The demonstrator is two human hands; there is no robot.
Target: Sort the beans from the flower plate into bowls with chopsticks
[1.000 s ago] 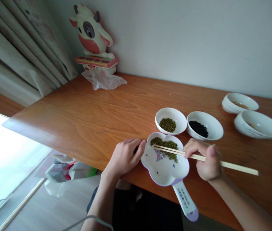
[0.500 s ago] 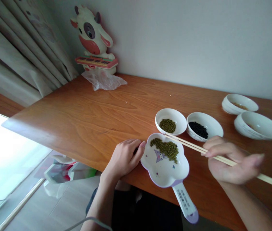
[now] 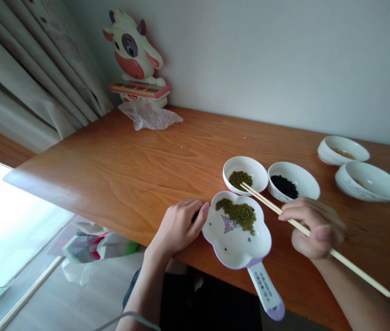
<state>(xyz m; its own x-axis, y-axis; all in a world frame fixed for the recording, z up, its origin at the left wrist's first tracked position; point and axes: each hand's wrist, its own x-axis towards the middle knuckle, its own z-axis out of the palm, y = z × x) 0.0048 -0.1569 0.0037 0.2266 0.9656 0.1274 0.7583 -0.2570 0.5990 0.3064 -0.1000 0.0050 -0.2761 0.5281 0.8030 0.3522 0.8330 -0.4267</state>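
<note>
My right hand [image 3: 315,227] is closed around a pair of pale wooden chopsticks [image 3: 294,222]. Their tips hang close together over the front rim of a white bowl [image 3: 258,174] that holds green mung beans [image 3: 239,180]. I cannot make out anything between the tips. My left hand [image 3: 183,225] rests curled at the table's front edge, its thumb against the left rim of a white, flower-shaped scoop [image 3: 231,248] with a purple edge. More mung beans [image 3: 241,215] lie in the scoop's upper part, and its handle [image 3: 265,289] points toward me past the edge.
A bowl of black beans [image 3: 284,186] stands right of the mung bean bowl. Farther right are two white bowls [image 3: 329,151] [image 3: 370,181] with some light-brown contents. At the back left, a cow toy with a keyboard [image 3: 134,59] stands behind a clear plastic bag [image 3: 149,117].
The chopstick tips have moved from the scoop's back rim up and slightly right, over the mung bean bowl. My right hand has shifted left. My left hand and the scoop stay put.
</note>
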